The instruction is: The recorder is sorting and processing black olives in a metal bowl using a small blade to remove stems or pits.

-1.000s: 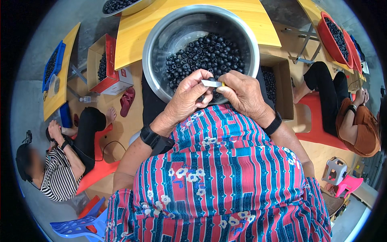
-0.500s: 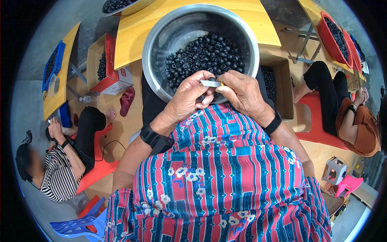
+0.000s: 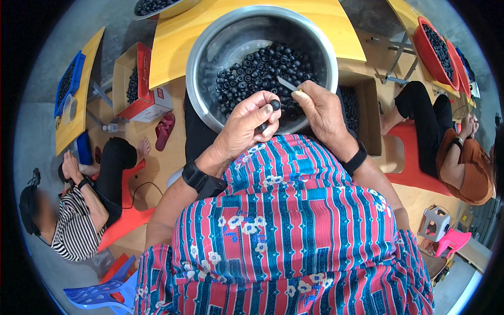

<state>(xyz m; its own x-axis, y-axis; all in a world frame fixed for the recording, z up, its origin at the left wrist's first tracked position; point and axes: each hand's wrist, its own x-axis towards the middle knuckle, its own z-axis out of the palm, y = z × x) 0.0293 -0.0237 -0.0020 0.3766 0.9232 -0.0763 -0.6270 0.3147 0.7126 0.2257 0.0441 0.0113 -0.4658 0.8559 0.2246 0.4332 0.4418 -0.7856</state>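
My left hand (image 3: 252, 116) is closed round small black round pieces. One black ball-like piece (image 3: 274, 105) sits between thumb and forefinger, and another shows lower down among the curled fingers. A small knife (image 3: 286, 83) with a short pale blade and a yellowish handle is gripped in my right hand (image 3: 323, 110), its blade pointing up and left over the bowl. Both hands are above the near rim of a large steel bowl (image 3: 195, 68). Inside it lies a heap of black pieces (image 3: 262, 71), several showing a round hole.
The bowl overlaps a yellow table (image 3: 349, 39). Cartons of black pieces stand left (image 3: 119, 97) and right (image 3: 371, 113). Two people sit nearby, one in a striped top (image 3: 79, 226), one in brown (image 3: 470, 176). Red tubs (image 3: 424, 50) are at far right, a blue tray (image 3: 79, 71) at far left.
The knife has moved away from the piece in my left hand, up and right, and its blade now tilts upward. My left hand has stayed nearly in place.
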